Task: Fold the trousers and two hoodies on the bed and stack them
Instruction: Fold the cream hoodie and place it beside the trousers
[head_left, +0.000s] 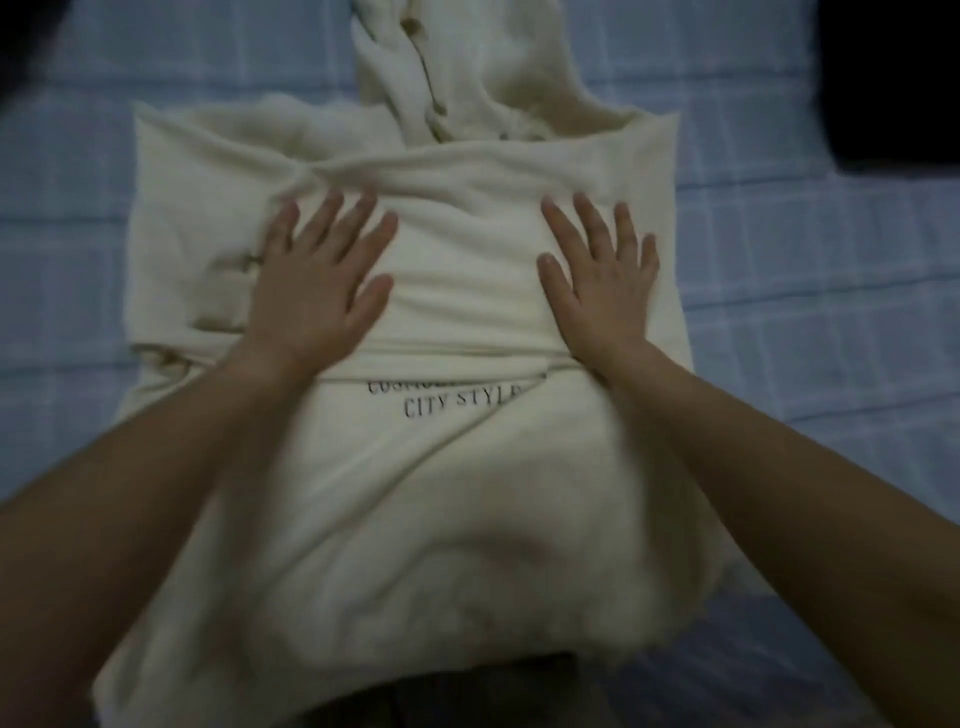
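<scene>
A cream hoodie (457, 493) with black "CITY STYLE" lettering lies spread on the bed, its hood (467, 67) pointing away from me. Both sleeves are folded across the chest in a band. My left hand (317, 280) lies flat on the left part of that band, fingers spread and straight. My right hand (597, 280) presses flat on the right part in the same way. A dark garment (483, 691) peeks out under the hoodie's near hem; what it is cannot be told.
The bed has a pale blue checked sheet (805, 291) on both sides of the hoodie. A black object (893, 78) sits at the far right corner, and a dark shape (21, 36) fills the far left corner.
</scene>
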